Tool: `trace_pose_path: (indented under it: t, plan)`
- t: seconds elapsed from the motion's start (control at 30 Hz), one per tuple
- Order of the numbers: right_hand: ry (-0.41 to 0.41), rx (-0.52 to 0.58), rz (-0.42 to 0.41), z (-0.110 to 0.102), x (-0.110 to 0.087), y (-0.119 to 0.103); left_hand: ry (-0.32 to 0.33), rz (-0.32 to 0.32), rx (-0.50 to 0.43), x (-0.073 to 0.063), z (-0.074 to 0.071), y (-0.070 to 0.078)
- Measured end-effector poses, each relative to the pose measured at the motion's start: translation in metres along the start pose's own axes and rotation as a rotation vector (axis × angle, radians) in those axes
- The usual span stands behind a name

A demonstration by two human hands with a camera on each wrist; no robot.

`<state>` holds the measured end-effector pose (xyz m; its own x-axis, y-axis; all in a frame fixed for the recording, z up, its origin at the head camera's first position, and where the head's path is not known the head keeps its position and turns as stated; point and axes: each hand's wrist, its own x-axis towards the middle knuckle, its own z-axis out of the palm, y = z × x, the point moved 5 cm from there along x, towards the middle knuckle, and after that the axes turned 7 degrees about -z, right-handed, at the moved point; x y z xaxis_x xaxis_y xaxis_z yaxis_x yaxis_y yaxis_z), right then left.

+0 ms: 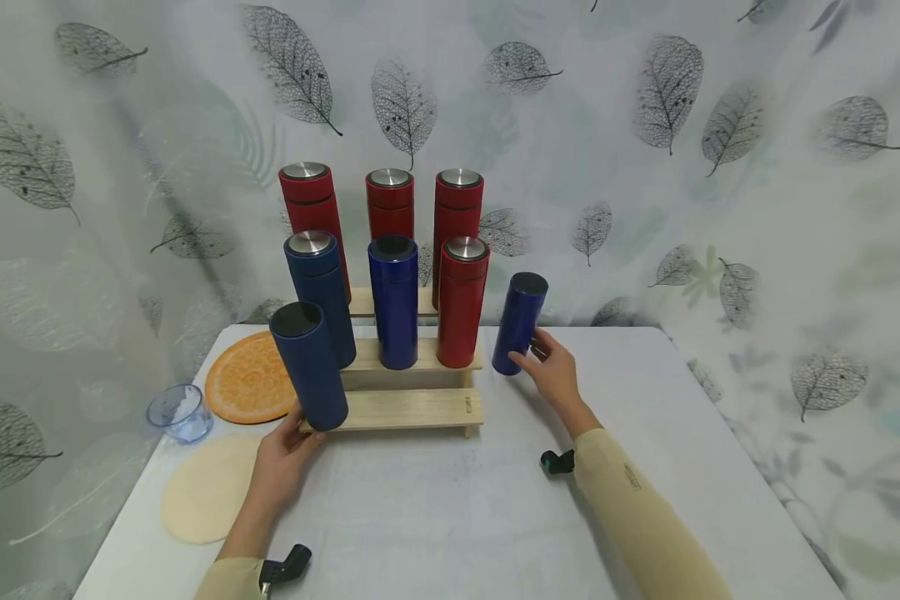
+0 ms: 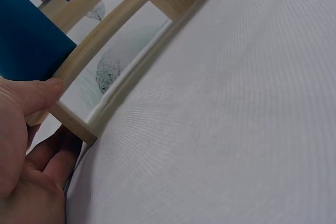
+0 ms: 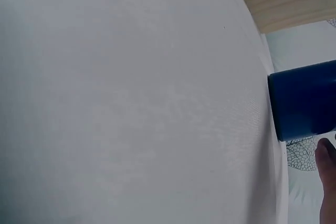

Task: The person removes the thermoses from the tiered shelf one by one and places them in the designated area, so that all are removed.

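Note:
A three-step wooden rack (image 1: 412, 408) carries thermos bottles. My left hand (image 1: 281, 454) grips the left end of its lowest step, thumb (image 2: 42, 95) on top and fingers (image 2: 60, 161) underneath. Just above that hand a matte blue thermos (image 1: 309, 367) stands on the lowest step. On the middle step are a blue thermos (image 1: 321, 292), a glossy blue one (image 1: 395, 304) and a red one (image 1: 463, 304). To the right of the rack, a dark blue thermos (image 1: 521, 323) stands on the table. My right hand (image 1: 555, 375) is at its lower right side, thumb tip (image 3: 324, 148) right at the edge.
Three red thermoses (image 1: 390, 204) stand on the rack's top step. Left of the rack lie an orange-slice patterned round mat (image 1: 247, 379) and a cream round mat (image 1: 210, 492), beside a clear bluish glass (image 1: 183, 417). A leaf-printed curtain (image 1: 570, 150) hangs behind the white-covered table (image 1: 450, 517).

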<state>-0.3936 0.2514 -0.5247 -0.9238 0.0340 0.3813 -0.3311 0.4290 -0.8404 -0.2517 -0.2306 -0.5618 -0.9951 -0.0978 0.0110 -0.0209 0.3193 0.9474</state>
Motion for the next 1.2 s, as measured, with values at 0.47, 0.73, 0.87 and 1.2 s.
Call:
trace_pose_path:
  t: [0.47,0.73,0.87,1.2]
  plan:
    - [0.081,0.06,-0.12,-0.03,-0.026,-0.023,0.001,0.005,0.007,0.003,0.004,0.004]
    - [0.031,0.059,-0.201,-0.029,-0.04,-0.06,0.001,-0.004,-0.002,0.002,0.003,0.002]
    - [-0.007,0.054,-0.266,-0.025,-0.045,-0.071,0.0,-0.01,-0.008,0.0,0.002,0.0]
    - [-0.074,0.054,-0.319,-0.015,-0.058,-0.089,0.002,0.0,-0.002,0.0,0.002,0.0]
